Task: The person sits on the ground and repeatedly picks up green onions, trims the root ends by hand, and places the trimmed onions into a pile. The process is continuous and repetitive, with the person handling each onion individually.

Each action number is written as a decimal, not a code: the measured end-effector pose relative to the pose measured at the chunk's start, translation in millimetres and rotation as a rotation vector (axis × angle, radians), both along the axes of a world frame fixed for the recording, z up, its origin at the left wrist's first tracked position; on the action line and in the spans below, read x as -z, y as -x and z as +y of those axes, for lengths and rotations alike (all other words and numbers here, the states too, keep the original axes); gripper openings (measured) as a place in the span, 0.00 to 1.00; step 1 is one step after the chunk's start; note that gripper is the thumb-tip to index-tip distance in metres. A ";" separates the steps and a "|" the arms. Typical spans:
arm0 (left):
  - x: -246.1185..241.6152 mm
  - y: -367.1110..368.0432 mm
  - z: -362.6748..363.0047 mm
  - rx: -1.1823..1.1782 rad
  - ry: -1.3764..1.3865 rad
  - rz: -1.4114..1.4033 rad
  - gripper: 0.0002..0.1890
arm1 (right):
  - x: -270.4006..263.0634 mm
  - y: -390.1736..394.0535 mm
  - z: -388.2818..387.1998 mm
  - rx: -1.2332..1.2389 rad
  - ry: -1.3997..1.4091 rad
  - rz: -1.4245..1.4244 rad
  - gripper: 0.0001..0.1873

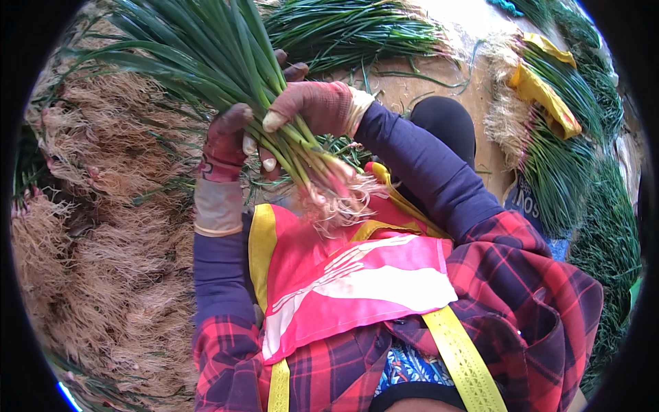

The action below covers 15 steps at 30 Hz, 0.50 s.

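A bunch of spring onions is held up at a slant in front of my chest. Its long green leaves point to the upper left, and its pale stringy roots hang over the apron. My left hand, in a stained reddish glove with bare fingertips, grips the stalks from the left. From the right, my right hand wraps the same stalks, thumb across the front, in a similar glove. Some fingers of both hands are hidden behind the stalks.
Spring onions heaped roots-outward fill the left side. Another pile lies beyond my hands on a brown board. At right are bundles with a yellow cloth strip. My dark-clad knee is beside my right forearm.
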<state>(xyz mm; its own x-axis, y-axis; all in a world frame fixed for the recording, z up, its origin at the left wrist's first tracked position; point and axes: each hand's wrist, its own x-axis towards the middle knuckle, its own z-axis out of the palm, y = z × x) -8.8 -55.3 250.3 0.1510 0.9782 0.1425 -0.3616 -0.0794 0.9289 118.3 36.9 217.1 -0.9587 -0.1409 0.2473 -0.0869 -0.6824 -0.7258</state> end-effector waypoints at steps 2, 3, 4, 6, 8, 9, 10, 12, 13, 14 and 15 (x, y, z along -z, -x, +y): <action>3.4 -9.9 3.5 0.030 0.044 -0.216 0.31 | -3.0 -2.1 -1.6 -0.161 0.050 -0.104 0.20; 5.0 -13.4 2.6 0.045 0.050 -0.299 0.31 | -4.0 -2.7 -3.1 -0.130 0.021 -0.206 0.22; 5.8 -16.5 0.8 -0.144 0.107 -0.325 0.31 | -4.3 -2.8 -4.8 -0.032 -0.031 -0.212 0.24; 1.0 -16.3 -1.2 -0.200 0.065 -0.175 0.30 | -3.8 -2.9 -8.1 0.110 -0.040 -0.046 0.23; -7.0 -15.7 -2.9 -0.322 0.038 -0.030 0.25 | -1.9 -2.4 -10.7 0.303 -0.051 0.047 0.21; -12.0 -15.1 -2.8 -0.378 -0.004 -0.047 0.24 | -0.8 -2.3 -11.2 0.208 -0.016 0.001 0.21; -18.0 -13.1 -2.3 -0.427 -0.051 -0.076 0.22 | 0.3 -2.2 -10.7 0.113 0.015 -0.044 0.20; -33.5 -5.9 -5.0 -0.477 -0.099 -0.117 0.20 | 1.5 -3.5 -8.4 -0.027 0.040 -0.213 0.19; -43.0 -0.4 -8.5 -0.485 -0.112 -0.129 0.19 | 1.9 -6.0 -6.8 -0.032 0.172 -0.197 0.16; -49.5 3.7 -9.0 -0.460 -0.220 -0.232 0.18 | 1.5 -6.8 -5.4 0.029 0.356 -0.310 0.15; -55.9 8.4 -9.6 -0.475 -0.240 -0.271 0.18 | 1.4 -9.0 -4.1 0.051 0.393 -0.289 0.15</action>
